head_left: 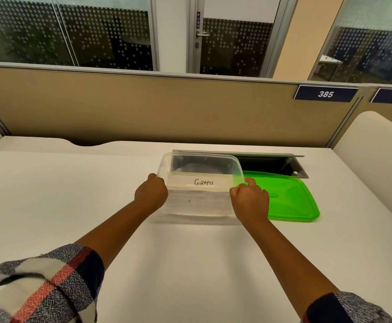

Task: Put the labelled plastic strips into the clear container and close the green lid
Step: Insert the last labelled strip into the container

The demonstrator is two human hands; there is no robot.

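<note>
A clear plastic container (167, 162) stands on the white desk, tilted so its opening faces me. A stack of white labelled plastic strips (202, 183) sits across its mouth; the top one reads "GIRAFEE". My left hand (151, 193) grips the stack's left end and my right hand (250, 201) grips its right end. More strips (199, 203) show through the container's near wall. The green lid (288, 197) lies flat on the desk just right of the container, partly behind my right hand.
A cable slot with an open metal flap (271, 163) is cut into the desk behind the container and lid. A tan partition (143, 108) with number plates 385 and 386 closes off the far edge. White desk surface (73, 194) spreads to the left and toward me.
</note>
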